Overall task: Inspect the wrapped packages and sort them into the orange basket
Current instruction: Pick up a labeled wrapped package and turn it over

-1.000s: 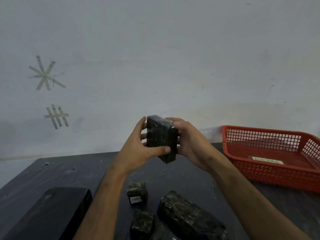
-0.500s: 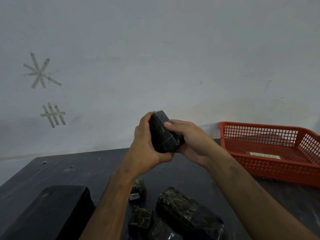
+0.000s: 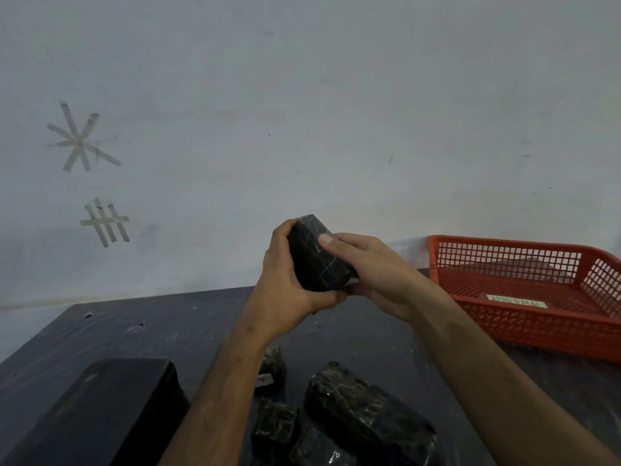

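A black wrapped package (image 3: 316,260) is held up in the air between both hands, tilted, above the dark table (image 3: 161,331). My left hand (image 3: 285,280) cups it from the left and below. My right hand (image 3: 373,270) grips it from the right with the thumb lying across its top face. The orange basket (image 3: 524,324) stands at the right on the table, apart from my hands, with a white label on its floor. More wrapped packages lie near the front edge: a large one (image 3: 366,412), a small one (image 3: 274,366) and another small one (image 3: 275,422).
A big black box (image 3: 87,412) sits at the front left of the table. A pale wall (image 3: 302,112) with tape marks rises right behind the table's far edge.
The package has been turned in my hands from upright with its broad face toward me to tilted, and my right thumb has come over its top. Both hands stayed at about the same height.
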Available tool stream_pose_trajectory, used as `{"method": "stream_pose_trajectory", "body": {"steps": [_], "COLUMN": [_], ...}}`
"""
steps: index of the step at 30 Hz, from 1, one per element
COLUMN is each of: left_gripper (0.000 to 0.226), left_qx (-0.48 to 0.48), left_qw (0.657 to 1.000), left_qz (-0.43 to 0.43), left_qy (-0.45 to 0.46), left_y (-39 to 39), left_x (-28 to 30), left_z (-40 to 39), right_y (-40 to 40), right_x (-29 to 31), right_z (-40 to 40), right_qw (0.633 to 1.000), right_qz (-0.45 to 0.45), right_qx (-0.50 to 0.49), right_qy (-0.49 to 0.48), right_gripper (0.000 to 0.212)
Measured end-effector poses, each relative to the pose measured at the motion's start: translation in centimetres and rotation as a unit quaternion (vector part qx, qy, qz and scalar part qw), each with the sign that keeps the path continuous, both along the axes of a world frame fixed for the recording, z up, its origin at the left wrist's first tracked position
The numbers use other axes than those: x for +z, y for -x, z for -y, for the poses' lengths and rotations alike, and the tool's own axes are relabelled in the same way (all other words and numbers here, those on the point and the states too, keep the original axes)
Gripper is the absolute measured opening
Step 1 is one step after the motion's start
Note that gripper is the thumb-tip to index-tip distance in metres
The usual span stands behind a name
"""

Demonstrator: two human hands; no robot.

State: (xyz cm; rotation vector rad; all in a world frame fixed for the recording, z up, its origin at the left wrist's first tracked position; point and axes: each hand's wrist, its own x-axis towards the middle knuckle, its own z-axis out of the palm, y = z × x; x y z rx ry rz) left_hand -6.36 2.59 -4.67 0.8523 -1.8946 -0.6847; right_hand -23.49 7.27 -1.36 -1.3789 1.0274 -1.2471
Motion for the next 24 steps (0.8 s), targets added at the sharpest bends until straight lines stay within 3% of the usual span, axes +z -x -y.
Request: {"method": "stream_pose_trajectory", "body": {"steps": [3, 6, 9, 12, 14, 17, 24], "left_gripper": [0.122, 0.112, 0.079, 0.056, 0.050, 0.049, 0.046], "left_qx": [0.054, 0.052, 0.044, 0.082, 0.084, 0.090, 0.085], "left_qw": [0.997, 0.992, 0.983, 0.957, 0.949, 0.958, 0.973], "left_qz": [0.045, 0.101, 0.002, -0.070, -0.072, -0.045, -0.004], "left_qy": [0.014, -0.055, -0.178, -0.270, -0.295, -0.270, -0.216], "left_y": [-0.2, -1.0, -1.0, -0.4, -0.1, 0.4, 1.9], "left_x": [-0.3, -0.5, -1.5, -2.6, -2.8, -2.8, -3.2], "left_z": [0.0, 0.5, 1.4, 3.2, 4.1, 5.0, 6.8], "right_y": [0.7, 1.7, 2.1, 2.4, 2.7, 3.2, 4.3], "right_x": [-1.0, -3.0, -5.6, -7.8, -8.3, -8.7, -10.5], "right_z": [0.7, 2.4, 3.6, 4.0, 4.0, 4.1, 5.2], "right_qw": [0.981, 0.922, 0.874, 0.877, 0.893, 0.908, 0.940], "right_qz": [-0.169, -0.322, -0.397, -0.388, -0.373, -0.348, -0.274], "right_qx": [-0.061, -0.114, -0.128, -0.113, -0.109, -0.132, -0.158], "right_qy": [0.079, 0.180, 0.251, 0.260, 0.228, 0.193, 0.126], "right_gripper": [0.029, 0.043, 0.041, 0.038, 0.045, 0.051, 0.087]}}
